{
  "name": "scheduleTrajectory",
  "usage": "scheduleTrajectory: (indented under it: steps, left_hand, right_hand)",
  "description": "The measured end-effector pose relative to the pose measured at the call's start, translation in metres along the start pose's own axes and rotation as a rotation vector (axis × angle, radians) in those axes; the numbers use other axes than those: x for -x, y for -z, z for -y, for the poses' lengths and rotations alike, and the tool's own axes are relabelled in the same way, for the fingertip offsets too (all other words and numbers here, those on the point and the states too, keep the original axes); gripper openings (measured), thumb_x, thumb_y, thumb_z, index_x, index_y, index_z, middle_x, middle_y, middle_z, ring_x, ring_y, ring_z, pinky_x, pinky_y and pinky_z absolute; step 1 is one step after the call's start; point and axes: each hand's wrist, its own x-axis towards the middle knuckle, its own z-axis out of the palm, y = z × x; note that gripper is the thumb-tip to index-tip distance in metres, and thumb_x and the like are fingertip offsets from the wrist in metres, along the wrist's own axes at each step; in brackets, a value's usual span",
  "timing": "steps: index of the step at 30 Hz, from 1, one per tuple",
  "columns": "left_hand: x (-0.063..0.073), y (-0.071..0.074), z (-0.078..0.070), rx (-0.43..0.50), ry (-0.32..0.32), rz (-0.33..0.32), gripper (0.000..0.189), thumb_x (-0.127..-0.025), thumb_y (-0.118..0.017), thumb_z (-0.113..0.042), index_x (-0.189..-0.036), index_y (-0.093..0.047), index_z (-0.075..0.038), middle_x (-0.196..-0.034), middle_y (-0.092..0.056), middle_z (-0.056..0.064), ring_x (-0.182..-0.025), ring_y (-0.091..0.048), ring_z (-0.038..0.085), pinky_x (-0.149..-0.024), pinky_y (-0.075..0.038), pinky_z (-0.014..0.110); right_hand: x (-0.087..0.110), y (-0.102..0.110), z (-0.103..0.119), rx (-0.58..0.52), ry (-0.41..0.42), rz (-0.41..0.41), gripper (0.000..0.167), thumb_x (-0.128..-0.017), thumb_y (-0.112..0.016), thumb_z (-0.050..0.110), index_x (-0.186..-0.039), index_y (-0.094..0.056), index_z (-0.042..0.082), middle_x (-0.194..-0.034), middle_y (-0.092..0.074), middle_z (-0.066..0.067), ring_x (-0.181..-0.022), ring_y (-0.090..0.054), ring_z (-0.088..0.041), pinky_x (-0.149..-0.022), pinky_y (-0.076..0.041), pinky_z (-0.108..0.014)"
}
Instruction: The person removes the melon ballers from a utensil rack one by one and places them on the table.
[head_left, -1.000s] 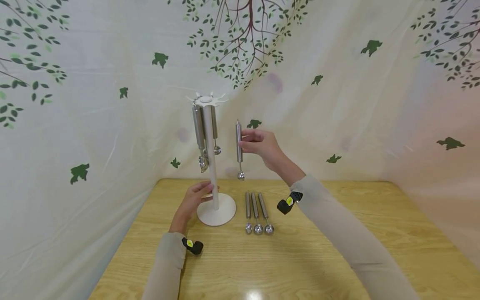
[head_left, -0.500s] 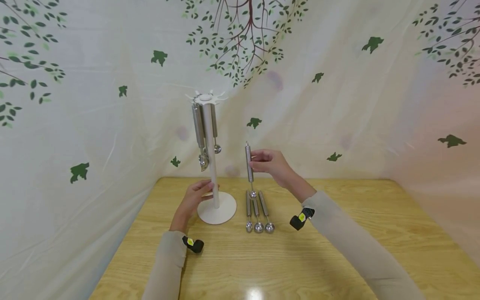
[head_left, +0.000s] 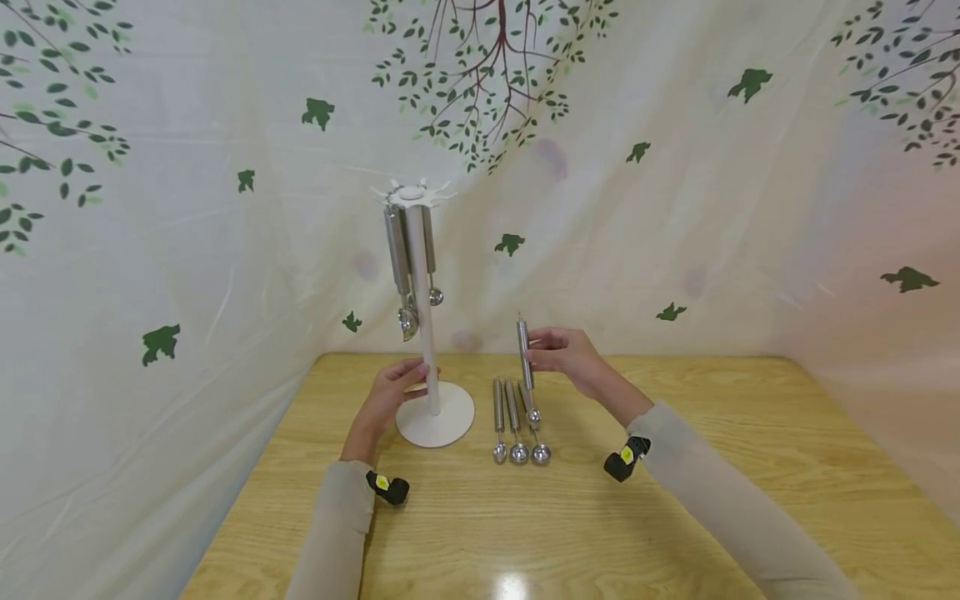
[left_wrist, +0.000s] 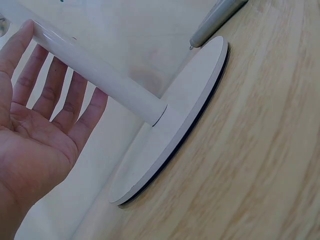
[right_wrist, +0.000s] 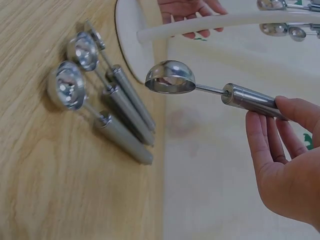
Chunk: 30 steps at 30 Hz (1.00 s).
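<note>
In the head view, my right hand (head_left: pixel 570 360) pinches the handle of a steel scoop (head_left: pixel 522 337) between thumb and fingers. The scoop hangs bowl down, overlapping the rightmost of three scoops on the table. Its hemispherical bowl (right_wrist: pixel 170 77) shows in the right wrist view. My left hand (head_left: pixel 386 396) loosely holds the pole of a white utensil stand (head_left: pixel 424 317) low down, thumb in front and fingers behind. Several steel utensils (head_left: pixel 395 250) hang from the stand's hooked top. Side by side right of the base lie a narrow scoop (head_left: pixel 498 408) and two round scoops (head_left: pixel 519 453).
The stand's round white base (head_left: pixel 450 425) rests on a wood-grain table (head_left: pixel 465 533). Behind the table's back edge hangs a pale curtain (head_left: pixel 585 250) printed with leaves and branches. A black wrist camera sits on each sleeve.
My right hand has moved the scoop right and down, away from the stand to over the scoops on the table. My left hand stays on the pole.
</note>
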Motion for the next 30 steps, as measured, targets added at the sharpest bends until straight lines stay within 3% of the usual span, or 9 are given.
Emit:
scheduleTrajectory:
  steps: [8, 30]
  left_hand:
    - [0.0, 0.0, 0.001, 0.014, -0.035, -0.004, 0.021, -0.102, -0.063, -0.023, -0.118, -0.072, -0.012, -0.104, -0.076, -0.008, -0.105, -0.07, 0.01, -0.103, -0.056, 0.046]
    - [0.001, 0.0, 0.002, 0.031, -0.023, 0.009, 0.014, -0.103, -0.062, -0.021, -0.109, -0.075, -0.021, -0.104, -0.076, -0.01, -0.105, -0.07, 0.009, -0.106, -0.054, 0.05]
  right_hand:
    - [0.003, 0.015, -0.021, -0.029, -0.002, 0.006, 0.047, -0.096, -0.066, -0.001, -0.138, -0.051, -0.014, -0.099, -0.07, 0.0, -0.09, -0.071, -0.013, -0.093, -0.061, -0.037]
    - [0.009, 0.031, -0.059, -0.026, -0.075, 0.005, 0.046, -0.096, -0.067, 0.0, -0.137, -0.051, -0.016, -0.105, -0.075, -0.006, -0.089, -0.073, -0.012, -0.088, -0.063, -0.032]
